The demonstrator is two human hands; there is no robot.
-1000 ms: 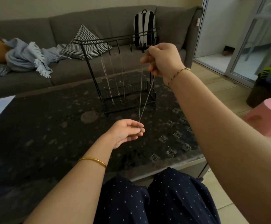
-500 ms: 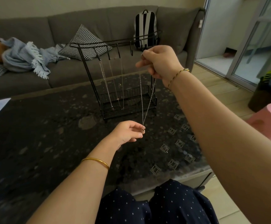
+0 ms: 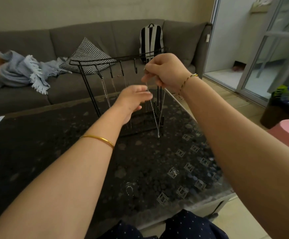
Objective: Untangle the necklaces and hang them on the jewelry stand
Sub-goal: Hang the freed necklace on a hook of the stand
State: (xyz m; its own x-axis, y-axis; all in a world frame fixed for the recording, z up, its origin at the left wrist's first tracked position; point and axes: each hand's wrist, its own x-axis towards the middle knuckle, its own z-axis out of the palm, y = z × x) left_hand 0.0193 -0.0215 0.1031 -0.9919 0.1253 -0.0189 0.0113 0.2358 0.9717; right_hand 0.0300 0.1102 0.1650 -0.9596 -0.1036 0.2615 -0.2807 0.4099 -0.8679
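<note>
At the desk (image 3: 54,152), our right hand (image 3: 166,73) pinches the top of one necklace (image 3: 153,114). Its chain hangs in a narrow V before the jewelry stand (image 3: 88,88), on no hook yet. Our left hand (image 3: 133,99), blurred, reaches toward it with fingers loosely extended; whether it touches, we cannot tell. A few chains (image 3: 106,94) already hang from the stand. We judge the job well along, with this necklace left to hang.

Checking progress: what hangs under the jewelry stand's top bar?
Thin chains hang from the bar's left hooks; the next hook looks bare. The right hand covers the right end.
</note>
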